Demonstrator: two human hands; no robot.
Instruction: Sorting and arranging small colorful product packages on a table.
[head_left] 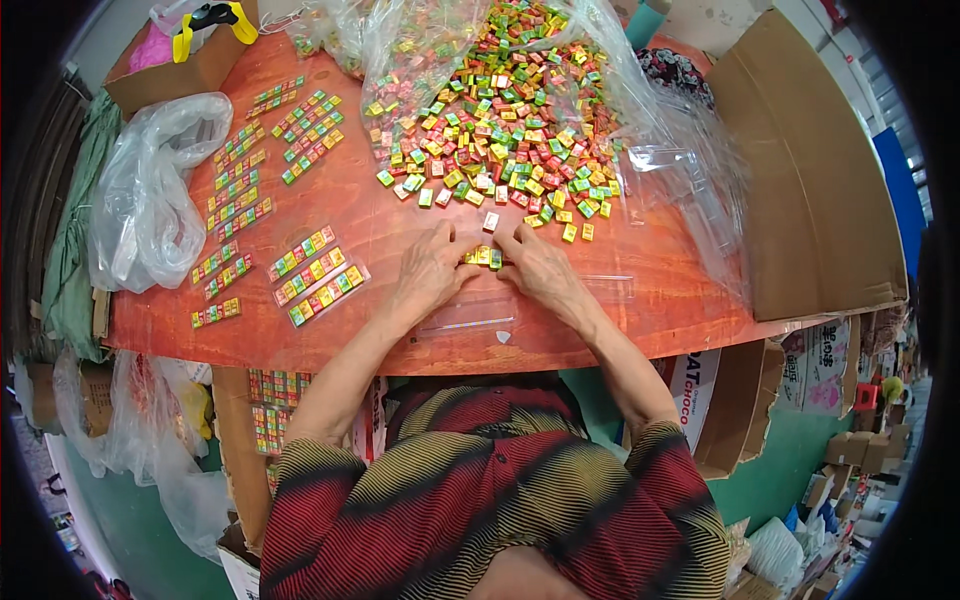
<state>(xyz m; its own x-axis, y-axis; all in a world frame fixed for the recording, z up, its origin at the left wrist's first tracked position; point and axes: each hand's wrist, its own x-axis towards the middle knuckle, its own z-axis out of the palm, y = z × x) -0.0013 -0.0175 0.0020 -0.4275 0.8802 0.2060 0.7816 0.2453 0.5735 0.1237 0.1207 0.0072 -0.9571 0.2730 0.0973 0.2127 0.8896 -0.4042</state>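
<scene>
At the far left of the round reddish-brown wooden table lies a crumpled clear plastic bag. Just right of it, several filled strips of small coloured candy squares in clear sleeves lie in loose rows. Near the table's middle, the left hand rests on the wood, its fingers curled and pinching one end of a short row of small yellow and green wrapped candies. The right hand grips the other end in the same way, so both hands close on the row from either side. Beyond them spreads a large heap of loose multicoloured wrapped candies on clear plastic sheeting. A brown cardboard sheet leans at the far right.
</scene>
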